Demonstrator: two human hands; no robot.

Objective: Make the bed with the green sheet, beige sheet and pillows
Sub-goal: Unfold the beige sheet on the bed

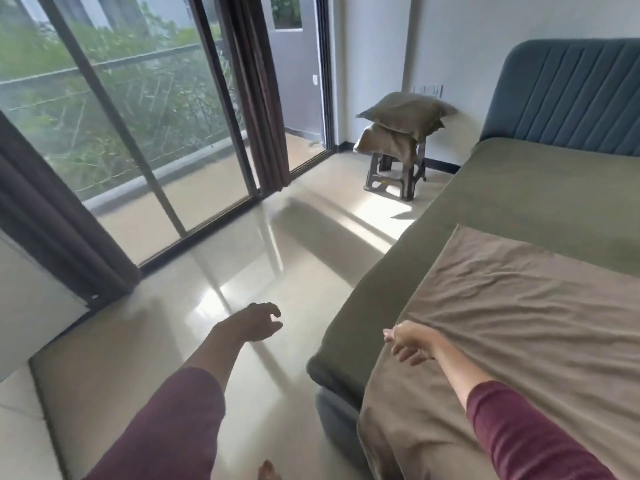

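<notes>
The green sheet [512,188] covers the mattress up to the blue headboard. On top of it lies the wrinkled beige sheet [519,317], spread over the near half and hanging over the foot corner. Two pillows [405,114] are stacked on a stool by the far wall. My left hand [258,322] hangs over the floor left of the bed, fingers loosely curled, holding nothing. My right hand [410,342] hovers at the beige sheet's left edge with relaxed fingers; I cannot tell whether it touches the cloth.
The grey stool [391,178] stands near the bed's head corner. Sliding glass doors [138,116] with dark curtains [266,98] line the left side. A glossy tiled floor [242,258] lies between doors and bed. The blue headboard [571,95] is at the far right.
</notes>
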